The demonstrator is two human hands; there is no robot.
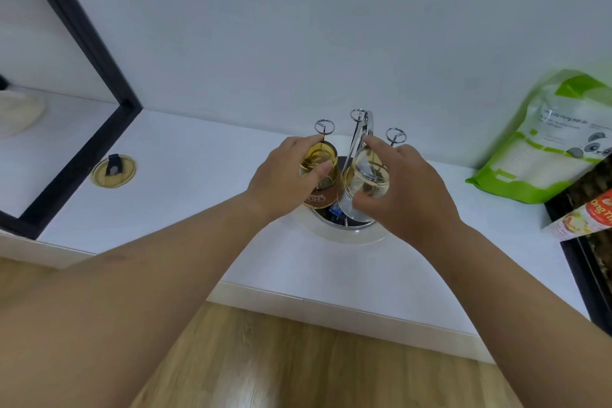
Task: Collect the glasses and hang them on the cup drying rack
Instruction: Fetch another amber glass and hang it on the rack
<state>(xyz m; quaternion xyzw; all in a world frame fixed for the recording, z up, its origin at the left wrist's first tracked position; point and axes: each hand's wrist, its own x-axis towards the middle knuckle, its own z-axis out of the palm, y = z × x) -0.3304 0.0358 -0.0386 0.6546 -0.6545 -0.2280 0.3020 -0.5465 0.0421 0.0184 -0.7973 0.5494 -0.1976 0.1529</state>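
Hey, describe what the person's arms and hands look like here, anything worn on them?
Both arms are bare as far up as the view shows: no sleeves in sight. The left hand and right hand wear no gloves, and no rings, watch or bracelets show. The fingernails that show are short and unpainted.

The rack stands on the counter near the far wall. A lid lies well left of it, a bag well right. Two glasses, left and right, sit side by side over the rack's base.
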